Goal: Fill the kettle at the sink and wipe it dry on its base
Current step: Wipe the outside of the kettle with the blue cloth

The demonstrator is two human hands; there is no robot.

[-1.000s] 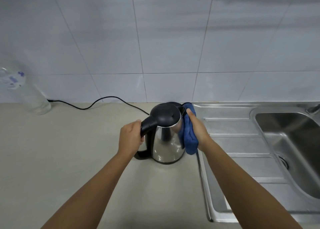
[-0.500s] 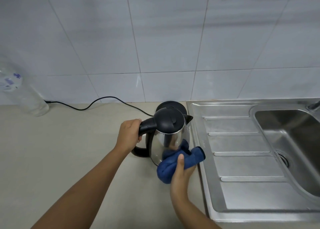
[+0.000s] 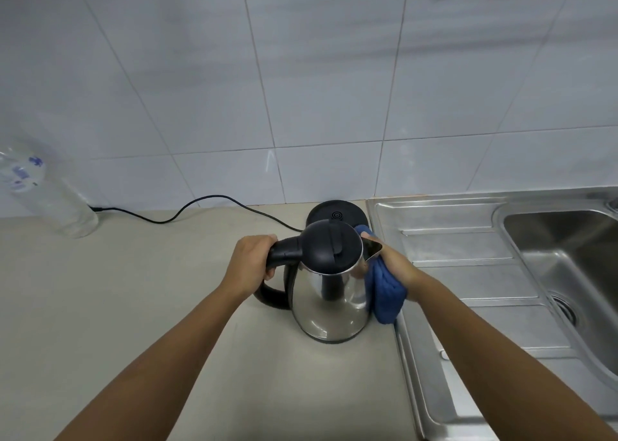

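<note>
You had your left hand (image 3: 250, 267) wrapped tight round the black plastic handle of the stainless-steel electric kettle (image 3: 329, 290), most likely so the body could not turn or slide while you rubbed it. Your right hand (image 3: 393, 267) was closed on a bunched blue microfibre cloth (image 3: 384, 292) and pressed it flat against the kettle's right flank, just under the spout, with part of the cloth hanging down toward the counter edge. The lid was shut, which suits wiping without slopping water.

The kettle stood upright on the beige countertop (image 3: 117, 307), in front of its round black power base (image 3: 337, 211) and not seated on it; the base lay bare behind, its black cord (image 3: 200, 203) trailing left along the white tiled wall. Whether the kettle's foot rested fully on the counter or was lifted a little, I could not tell from this angle. The steel sink (image 3: 551, 240) and its ribbed drainer sat just to your right, close enough that drips from the cloth would fall near the drainer's rim. A clear plastic bottle (image 3: 43, 190) stood well apart at the far left.
</note>
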